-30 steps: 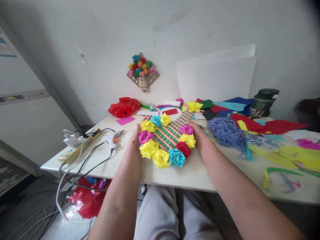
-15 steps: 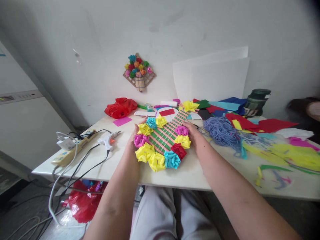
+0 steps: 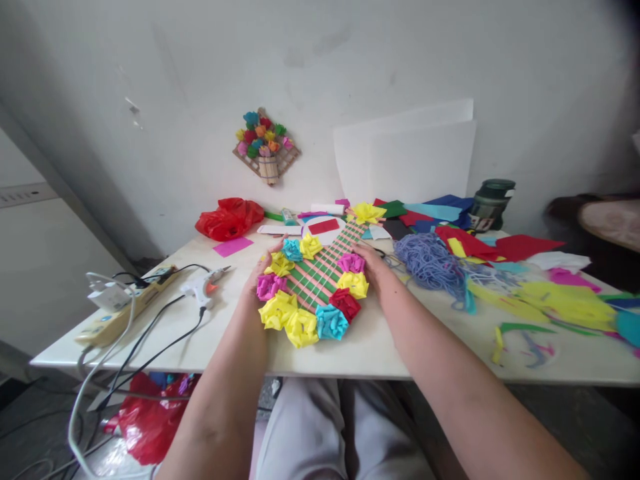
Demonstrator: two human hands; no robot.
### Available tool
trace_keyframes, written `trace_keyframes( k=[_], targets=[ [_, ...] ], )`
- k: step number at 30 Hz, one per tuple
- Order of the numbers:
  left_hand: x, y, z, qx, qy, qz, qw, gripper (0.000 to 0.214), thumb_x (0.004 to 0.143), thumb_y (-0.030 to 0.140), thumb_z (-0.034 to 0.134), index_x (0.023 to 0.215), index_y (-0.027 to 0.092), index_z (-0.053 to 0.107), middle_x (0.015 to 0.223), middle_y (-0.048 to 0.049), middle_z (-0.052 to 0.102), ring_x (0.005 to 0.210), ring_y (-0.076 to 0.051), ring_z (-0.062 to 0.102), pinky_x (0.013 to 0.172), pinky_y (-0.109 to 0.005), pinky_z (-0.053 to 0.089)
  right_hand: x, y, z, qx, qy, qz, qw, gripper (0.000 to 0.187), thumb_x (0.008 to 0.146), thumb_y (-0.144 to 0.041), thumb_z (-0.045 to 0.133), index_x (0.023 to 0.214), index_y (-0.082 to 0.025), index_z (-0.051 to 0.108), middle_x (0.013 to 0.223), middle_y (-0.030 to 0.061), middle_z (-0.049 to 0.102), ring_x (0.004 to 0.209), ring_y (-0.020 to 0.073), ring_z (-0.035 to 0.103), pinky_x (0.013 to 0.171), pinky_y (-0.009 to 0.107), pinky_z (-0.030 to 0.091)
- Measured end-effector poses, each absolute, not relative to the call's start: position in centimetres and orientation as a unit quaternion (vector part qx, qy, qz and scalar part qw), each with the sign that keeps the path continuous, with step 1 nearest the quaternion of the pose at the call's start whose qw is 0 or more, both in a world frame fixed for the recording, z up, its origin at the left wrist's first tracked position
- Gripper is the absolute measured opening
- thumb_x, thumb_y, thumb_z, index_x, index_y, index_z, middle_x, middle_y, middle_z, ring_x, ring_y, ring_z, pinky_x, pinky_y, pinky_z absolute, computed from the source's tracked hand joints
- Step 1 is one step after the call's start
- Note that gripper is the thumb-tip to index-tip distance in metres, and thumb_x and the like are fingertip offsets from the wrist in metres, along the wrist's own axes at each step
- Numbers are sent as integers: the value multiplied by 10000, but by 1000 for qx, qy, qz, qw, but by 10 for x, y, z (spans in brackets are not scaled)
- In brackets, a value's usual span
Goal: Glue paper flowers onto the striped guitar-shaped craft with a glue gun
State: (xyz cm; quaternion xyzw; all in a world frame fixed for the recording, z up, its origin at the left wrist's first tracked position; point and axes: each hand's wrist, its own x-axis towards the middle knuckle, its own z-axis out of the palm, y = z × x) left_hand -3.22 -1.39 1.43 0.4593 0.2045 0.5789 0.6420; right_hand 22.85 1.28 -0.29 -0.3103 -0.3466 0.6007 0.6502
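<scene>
Between my two hands is a woven lattice craft (image 3: 323, 272), made of pink strips and white cord over green. Crumpled paper flowers in yellow, magenta, cyan and red edge its rounded lower part, and one yellow flower (image 3: 369, 213) sits at its narrow far end. My left hand (image 3: 265, 260) grips the left edge, its fingers partly hidden behind the flowers. On the right edge, beside the magenta flower (image 3: 351, 263), my right hand (image 3: 371, 261) holds on, with most of its fingers out of sight. The craft lies low over the table or on it; I cannot tell which.
A glue gun (image 3: 203, 287) and a power strip (image 3: 127, 310) with cables lie at the left. Blue yarn (image 3: 430, 260), coloured paper (image 3: 530, 247) and a dark green bottle (image 3: 493, 203) are at the right. A red plastic bag (image 3: 230, 219) sits at the back left. A flower decoration (image 3: 267, 147) hangs on the wall.
The whole view has shifted, so the scene sits slightly further left. Both hands keep the same hold on the lattice craft, which looks unmoved on the table.
</scene>
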Motion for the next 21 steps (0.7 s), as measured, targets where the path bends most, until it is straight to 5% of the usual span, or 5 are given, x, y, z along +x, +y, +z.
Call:
trace_keyframes(
  k=[5, 11, 21],
  targets=[
    [-29, -17, 21, 480, 144, 574, 647, 502, 779, 322, 612, 1264, 303, 482, 1380, -8, 434, 1232, -223, 441, 995, -337, 411, 229, 11, -2, -295, -363, 603, 646, 272, 555, -295, 753, 699, -195, 545, 577, -56, 593, 497, 106, 537, 514, 248, 451],
    [-28, -27, 22, 440, 185, 530, 701, 604, 806, 377, 569, 1355, 391, 320, 1284, -22, 528, 1094, -228, 566, 901, -381, 486, 229, 7, 2, -314, -351, 606, 641, 266, 574, -317, 735, 703, -204, 531, 554, -63, 575, 489, 108, 526, 518, 252, 437],
    [-27, -25, 18, 418, 194, 496, 736, 707, 733, 700, 410, 1299, 279, 451, 1191, -71, 599, 1091, -278, 560, 861, -393, 486, 233, 3, 3, -305, -350, 591, 660, 276, 579, -314, 742, 686, -209, 510, 542, -74, 551, 469, 93, 499, 494, 231, 417]
  ],
)
